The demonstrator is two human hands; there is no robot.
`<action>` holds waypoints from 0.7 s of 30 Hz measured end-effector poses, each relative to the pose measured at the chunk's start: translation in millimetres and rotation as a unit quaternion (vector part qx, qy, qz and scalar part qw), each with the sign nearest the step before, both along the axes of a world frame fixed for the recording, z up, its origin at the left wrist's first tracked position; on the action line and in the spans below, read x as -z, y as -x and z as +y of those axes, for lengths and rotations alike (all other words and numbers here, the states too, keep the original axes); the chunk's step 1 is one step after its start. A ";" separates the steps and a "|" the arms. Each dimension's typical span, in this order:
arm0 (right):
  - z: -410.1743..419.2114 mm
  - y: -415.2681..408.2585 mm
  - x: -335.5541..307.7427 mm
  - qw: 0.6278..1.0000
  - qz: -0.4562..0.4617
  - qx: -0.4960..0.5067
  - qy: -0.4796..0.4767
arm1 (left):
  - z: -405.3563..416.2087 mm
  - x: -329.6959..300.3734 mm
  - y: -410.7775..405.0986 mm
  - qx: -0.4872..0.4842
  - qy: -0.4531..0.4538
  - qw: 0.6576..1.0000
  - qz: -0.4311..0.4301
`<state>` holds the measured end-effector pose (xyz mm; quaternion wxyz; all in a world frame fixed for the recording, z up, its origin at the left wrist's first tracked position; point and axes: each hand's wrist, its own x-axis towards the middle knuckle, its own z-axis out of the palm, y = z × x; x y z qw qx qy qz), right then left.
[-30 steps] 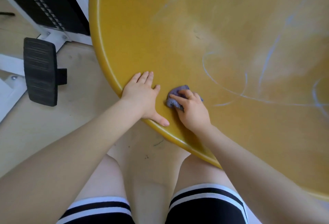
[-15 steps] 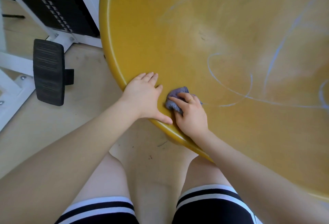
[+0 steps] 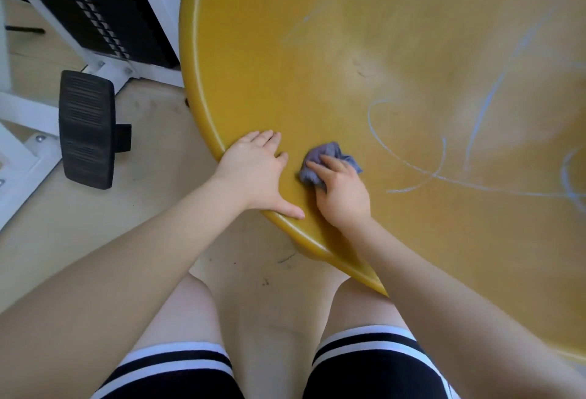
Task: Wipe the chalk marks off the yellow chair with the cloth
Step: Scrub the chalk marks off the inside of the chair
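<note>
I see the smooth, glossy yellow plastic chair seat, round-edged with a rolled rim, filling the upper right of the head view. Thin pale-blue chalk lines curve across its right half; a fainter, smeared whitish patch lies further up the surface.

My left hand lies flat on the seat at its near rim, fingers straight and together, thumb spread along the edge; it holds nothing. My right hand lies just beside it, fingers curled over a small crumpled grey-purple cloth, pressing it onto the seat. The cloth is bunched and soft-looking, sticking out past the fingertips, near the rim and left of the nearest chalk stroke, not touching it.

Below the rim: pale wood-look floor with a few dark scuffs, bare knees, and black shorts with white bands. To the left stands a ribbed black rubber pedal-like pad beside a white metal frame carrying a dark panel.
</note>
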<state>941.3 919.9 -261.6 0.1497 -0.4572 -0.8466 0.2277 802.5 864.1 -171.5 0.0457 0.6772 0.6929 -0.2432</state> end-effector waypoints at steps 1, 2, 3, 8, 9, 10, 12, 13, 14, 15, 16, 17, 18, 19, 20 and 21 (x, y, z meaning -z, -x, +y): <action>-18.4 -8.4 -3.0 1.000 0.010 -0.012 -0.018 | 0.1 -1.0 0.1 -0.001 0.002 1.000 -0.002; -34.0 -16.0 -5.8 0.999 0.024 -0.020 -0.031 | -0.1 -2.0 -0.1 -0.002 0.005 1.000 -0.005; -44.5 -22.0 -8.0 0.998 0.036 -0.028 -0.031 | -0.5 -2.9 -0.4 -0.003 0.007 1.000 -0.006; -25.5 -27.1 -1.1 0.997 0.042 -0.066 0.019 | 1.5 -2.3 -1.8 0.001 0.027 1.000 0.008; -13.5 -22.7 3.9 0.997 0.036 -0.062 0.017 | 2.2 -1.4 -2.0 0.001 0.032 0.999 0.010; 0.4 -17.3 8.9 0.998 0.024 -0.050 0.012 | 2.5 -0.1 -2.1 0.001 0.035 0.999 0.012; 32.0 -6.3 16.1 1.000 -0.026 -0.014 -0.010 | 3.6 2.9 -2.2 -0.001 0.035 0.999 0.017; 47.1 -1.7 18.1 0.998 -0.051 0.008 -0.020 | 4.3 4.1 -2.3 -0.003 0.036 0.999 0.017; 60.0 1.9 19.4 0.997 -0.064 0.028 -0.021 | 4.9 4.7 -2.7 -0.007 0.038 0.999 0.016; 68.5 5.1 19.3 0.997 -0.065 0.044 -0.011 | 5.4 5.0 -3.4 -0.011 0.040 0.999 0.015; 71.5 7.3 18.1 0.997 -0.058 0.056 0.005 | 5.9 4.8 -4.4 -0.016 0.043 0.999 0.014; 68.5 7.4 16.0 0.997 -0.051 0.060 0.017 | 6.4 4.4 -5.4 -0.020 0.046 0.999 0.014; 60.3 5.1 13.4 0.997 -0.049 0.056 0.022 | 6.8 4.5 -6.1 -0.022 0.048 0.998 0.014; 48.6 -0.1 11.4 0.998 -0.051 0.044 0.017 | 7.4 4.9 -6.4 -0.022 0.048 0.998 0.016; 34.5 -8.9 9.4 0.998 -0.055 0.027 0.002 | 8.5 5.4 -7.6 -0.021 0.047 0.999 0.018; 18.2 -18.1 7.6 0.998 -0.056 0.010 -0.014 | 9.9 6.4 -8.3 -0.021 0.047 0.999 0.020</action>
